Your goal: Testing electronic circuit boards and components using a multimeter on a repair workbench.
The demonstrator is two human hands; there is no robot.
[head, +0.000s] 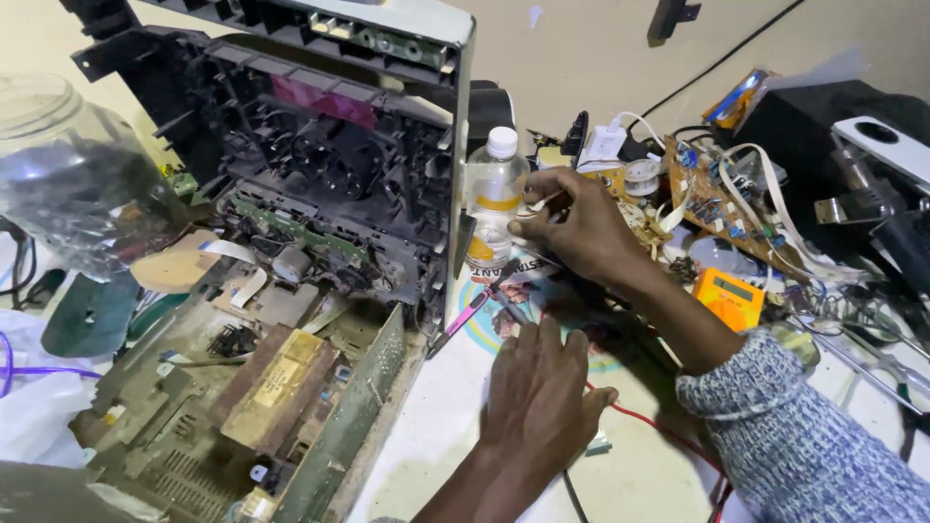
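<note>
**Two hands at a messy repair table**

Closest to the camera, the left hand (538, 392) lies flat on the white table (436, 436). Its fingers are spread out and it holds nothing. A thin red wire (639, 418) runs just beside it, and a dark wire goes under the wrist.

A little farther away, the right hand (572, 228) is closed. It pinches a thin tool (545, 201) between thumb and fingers. The light tip of the tool pokes out to the left, toward the clear plastic bottle (494, 199) with the white cap. The bottle stands up straight, just to the left of the right hand and very near it. The right hand is the nearer hand to the bottle. The left hand is well apart from it.

Between the two hands lies a small screwdriver (463, 320) with a pink handle. Its long side slants from upper right down to lower left.

To the left sits a big opened music player (291, 291). Its black front part is tipped up, and its dusty insides show.

Farther back on the right are a brown circuit board (712, 199), white flat cables, and an orange meter (731, 295).

The right hand hides most of the thin tool, so I cannot tell just what it is. A clear jar (68, 165) at the left edge is cut off and blurry.
</note>
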